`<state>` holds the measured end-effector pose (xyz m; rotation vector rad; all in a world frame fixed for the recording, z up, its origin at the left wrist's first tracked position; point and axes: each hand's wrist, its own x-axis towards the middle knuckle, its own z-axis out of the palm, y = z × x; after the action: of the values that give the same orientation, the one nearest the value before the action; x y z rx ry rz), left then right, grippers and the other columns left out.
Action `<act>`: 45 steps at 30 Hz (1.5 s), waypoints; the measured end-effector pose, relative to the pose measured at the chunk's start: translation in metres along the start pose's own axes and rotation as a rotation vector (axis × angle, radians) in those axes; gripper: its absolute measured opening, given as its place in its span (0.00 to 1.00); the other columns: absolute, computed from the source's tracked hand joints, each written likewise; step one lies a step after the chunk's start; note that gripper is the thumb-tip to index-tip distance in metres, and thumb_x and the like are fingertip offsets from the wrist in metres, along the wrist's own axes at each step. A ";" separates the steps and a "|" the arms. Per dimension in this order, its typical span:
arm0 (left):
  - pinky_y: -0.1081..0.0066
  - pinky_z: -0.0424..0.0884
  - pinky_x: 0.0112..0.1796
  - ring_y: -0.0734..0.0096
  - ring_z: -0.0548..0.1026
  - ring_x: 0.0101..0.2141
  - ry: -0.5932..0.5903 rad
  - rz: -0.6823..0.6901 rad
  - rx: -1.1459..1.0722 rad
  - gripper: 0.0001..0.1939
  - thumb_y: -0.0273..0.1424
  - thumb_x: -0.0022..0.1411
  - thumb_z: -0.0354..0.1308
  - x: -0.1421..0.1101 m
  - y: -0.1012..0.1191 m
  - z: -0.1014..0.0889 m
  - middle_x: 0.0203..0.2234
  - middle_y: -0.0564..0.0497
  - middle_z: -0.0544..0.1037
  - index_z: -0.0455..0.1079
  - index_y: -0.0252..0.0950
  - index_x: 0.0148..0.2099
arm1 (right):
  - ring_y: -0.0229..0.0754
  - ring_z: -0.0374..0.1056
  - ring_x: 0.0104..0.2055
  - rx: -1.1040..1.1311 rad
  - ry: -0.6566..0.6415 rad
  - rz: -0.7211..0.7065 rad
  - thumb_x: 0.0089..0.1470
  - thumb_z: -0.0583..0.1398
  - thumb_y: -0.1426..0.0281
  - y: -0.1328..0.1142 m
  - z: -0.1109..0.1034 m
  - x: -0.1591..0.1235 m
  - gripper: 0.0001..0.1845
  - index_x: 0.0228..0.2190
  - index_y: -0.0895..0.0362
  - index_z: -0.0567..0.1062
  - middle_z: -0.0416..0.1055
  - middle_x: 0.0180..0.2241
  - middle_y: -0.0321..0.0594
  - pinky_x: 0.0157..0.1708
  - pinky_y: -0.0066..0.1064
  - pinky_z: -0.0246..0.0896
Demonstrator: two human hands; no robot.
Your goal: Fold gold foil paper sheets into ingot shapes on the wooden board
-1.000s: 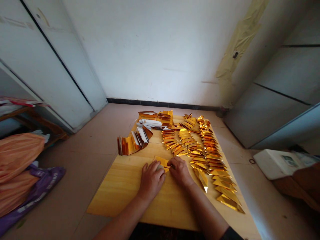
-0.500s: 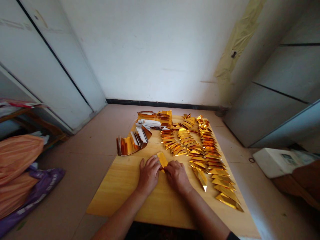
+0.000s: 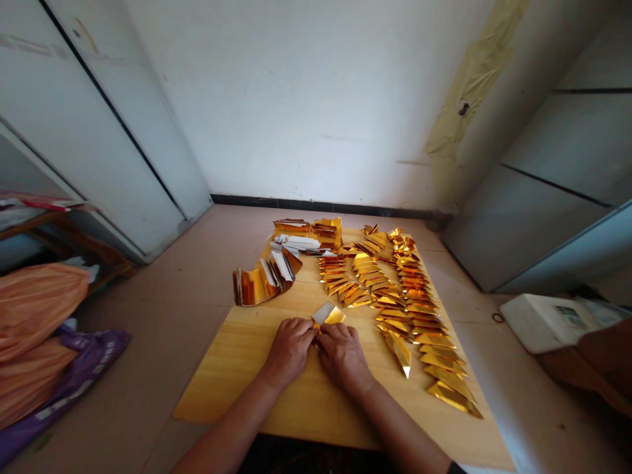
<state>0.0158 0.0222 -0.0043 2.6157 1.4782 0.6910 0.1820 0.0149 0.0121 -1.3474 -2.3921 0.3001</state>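
My left hand (image 3: 290, 347) and my right hand (image 3: 341, 352) rest side by side on the wooden board (image 3: 247, 368), fingers curled and pinching the near edge of a small gold foil sheet (image 3: 328, 315) that sticks out beyond the fingertips. To the right lie rows of several folded gold foil pieces (image 3: 409, 309). A curled stack of unfolded gold sheets (image 3: 261, 280) sits at the board's left, beyond my left hand.
More gold paper bundles (image 3: 316, 232) lie at the board's far end. Orange and purple bags (image 3: 44, 342) are on the floor at the left, a white box (image 3: 548, 321) at the right. White cabinet doors and a wall stand behind.
Both hands drew closer together and slightly toward me. The gold sheet between them turned, and its pale side now shows past the fingertips.
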 end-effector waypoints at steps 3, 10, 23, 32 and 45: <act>0.61 0.63 0.43 0.64 0.68 0.43 -0.052 0.000 -0.023 0.12 0.24 0.60 0.52 -0.002 -0.001 -0.006 0.40 0.49 0.74 0.71 0.39 0.44 | 0.42 0.62 0.44 0.001 -0.024 -0.068 0.54 0.59 0.72 0.009 0.000 0.001 0.08 0.38 0.52 0.73 0.71 0.44 0.38 0.41 0.34 0.49; 0.60 0.61 0.45 0.62 0.67 0.45 -0.115 -0.029 -0.062 0.15 0.27 0.55 0.57 -0.001 0.000 -0.013 0.43 0.50 0.73 0.69 0.41 0.46 | 0.41 0.63 0.42 -0.018 0.015 -0.165 0.55 0.60 0.68 0.025 0.007 0.002 0.03 0.34 0.53 0.73 0.72 0.43 0.36 0.39 0.33 0.49; 0.62 0.62 0.43 0.65 0.69 0.41 -0.014 -0.034 -0.039 0.09 0.27 0.60 0.55 -0.002 0.001 -0.005 0.39 0.50 0.75 0.71 0.40 0.43 | 0.40 0.63 0.38 0.049 0.093 -0.110 0.60 0.56 0.68 0.023 0.006 0.010 0.09 0.31 0.54 0.74 0.74 0.35 0.36 0.37 0.32 0.50; 0.63 0.65 0.40 0.66 0.70 0.39 0.049 -0.045 -0.050 0.07 0.27 0.60 0.55 0.000 0.000 0.000 0.36 0.50 0.75 0.72 0.39 0.39 | 0.41 0.64 0.40 0.202 0.114 -0.092 0.56 0.59 0.72 0.027 0.009 0.008 0.05 0.30 0.53 0.75 0.73 0.38 0.37 0.40 0.32 0.53; 0.63 0.66 0.42 0.67 0.71 0.39 0.055 0.021 -0.136 0.10 0.21 0.58 0.51 -0.003 -0.008 -0.006 0.36 0.49 0.76 0.71 0.38 0.37 | 0.39 0.60 0.36 0.171 0.124 0.037 0.55 0.57 0.73 0.025 0.015 0.015 0.06 0.26 0.56 0.70 0.68 0.31 0.38 0.37 0.29 0.52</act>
<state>0.0055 0.0235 -0.0020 2.5337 1.3665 0.8405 0.1881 0.0411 -0.0077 -1.2942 -2.1889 0.4085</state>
